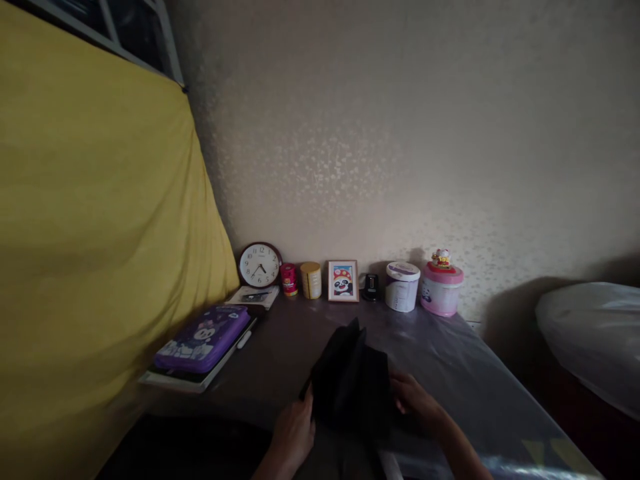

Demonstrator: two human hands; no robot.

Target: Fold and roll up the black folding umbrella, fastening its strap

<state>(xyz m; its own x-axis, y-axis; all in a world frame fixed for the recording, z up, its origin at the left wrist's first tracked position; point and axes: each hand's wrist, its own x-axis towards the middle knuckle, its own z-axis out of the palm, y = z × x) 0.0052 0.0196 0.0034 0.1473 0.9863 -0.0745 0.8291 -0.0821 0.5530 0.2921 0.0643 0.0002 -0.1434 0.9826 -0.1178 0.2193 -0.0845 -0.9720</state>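
Note:
A black, folded item that looks like fabric (350, 380) is held up just above the front middle of the table. Its top rises in pointed folds, and its exact kind is too dark to make out. My left hand (295, 423) grips its left edge, fingers closed. On its right edge, my right hand (413, 397) is pinched, with the fingertips partly hidden. Another dark, flat thing (190, 447) lies at the lower left, near my left forearm. A pale strip (390, 465) shows at the bottom below the fabric.
Along the wall stand a clock (261, 265), a red can (289, 280), a yellow canister (311, 281), a framed panda picture (343, 281), a small black object (371, 287), a white tub (401, 288) and a pink tub (442, 293). A purple case (203, 340) lies left, beside a yellow curtain (100, 220).

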